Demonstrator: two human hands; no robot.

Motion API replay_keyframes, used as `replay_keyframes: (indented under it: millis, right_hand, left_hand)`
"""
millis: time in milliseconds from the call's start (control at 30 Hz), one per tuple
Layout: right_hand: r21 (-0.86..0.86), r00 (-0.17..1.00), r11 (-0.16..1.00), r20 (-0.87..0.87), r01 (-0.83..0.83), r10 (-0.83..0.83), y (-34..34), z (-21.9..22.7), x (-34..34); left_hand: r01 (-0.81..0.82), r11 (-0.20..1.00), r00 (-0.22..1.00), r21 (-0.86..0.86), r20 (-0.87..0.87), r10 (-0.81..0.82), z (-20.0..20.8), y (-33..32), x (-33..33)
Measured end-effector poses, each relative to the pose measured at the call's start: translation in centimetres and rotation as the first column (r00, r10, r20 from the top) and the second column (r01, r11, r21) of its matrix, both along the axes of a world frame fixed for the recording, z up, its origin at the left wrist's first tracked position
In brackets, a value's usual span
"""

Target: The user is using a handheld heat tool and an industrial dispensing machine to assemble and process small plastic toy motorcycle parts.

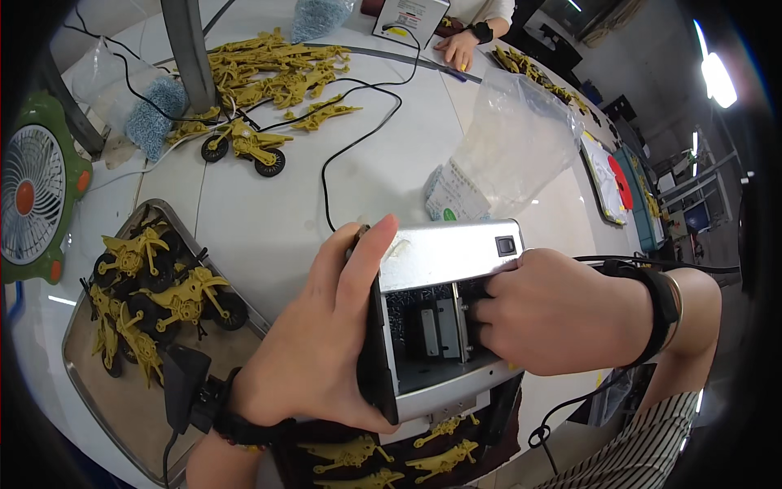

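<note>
A silver metal box [448, 257] with a black rocker switch stands tilted before me, its open side facing me. Inside the opening a metal plate and thin rods show. My left hand [314, 342] wraps round the box's left side, thumb low and fingers over the top. At the opening's right side, my right hand [574, 314] is closed with its curled fingertips inside the box; what they hold is hidden. Below the box, several yellow plastic motorcycle parts [346, 452] lie on a dark surface.
A metal tray [98, 407] at left holds assembled yellow toy motorcycles [175, 297]. Beyond it are a green fan [37, 196], a heap of yellow parts [277, 73], black cables and a clear plastic bag [521, 138]. A co-worker's hand [460, 49] rests at the far side.
</note>
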State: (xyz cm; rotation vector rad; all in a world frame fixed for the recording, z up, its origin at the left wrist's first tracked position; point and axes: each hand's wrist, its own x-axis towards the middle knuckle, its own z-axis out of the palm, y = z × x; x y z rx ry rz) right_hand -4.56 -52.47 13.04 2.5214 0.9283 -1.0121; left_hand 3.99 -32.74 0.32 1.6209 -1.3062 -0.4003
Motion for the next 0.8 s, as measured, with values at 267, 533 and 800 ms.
replay_keyframes:
  millis: [267, 533, 800]
  right_hand:
    - [0.039, 1.0, 0.999, -0.005, -0.002, 0.002, -0.1, 0.0, -0.4]
    - [-0.035, 0.995, 0.997, -0.06, 0.074, -0.077, 0.0, 0.0, 0.2]
    - [-0.02, 0.997, 0.999, -0.078, -0.031, 0.03, 0.0, -0.5, 0.5]
  left_hand:
    - [-0.014, 0.998, 0.999, -0.055, 0.037, 0.016, -0.3, 0.1, -0.2]
    - [-0.006, 1.0, 1.0, -0.012, -0.021, 0.005, 0.0, 0.0, 0.0]
    - [-0.034, 0.996, 0.999, -0.08, 0.01, 0.035, 0.0, 0.0, -0.2]
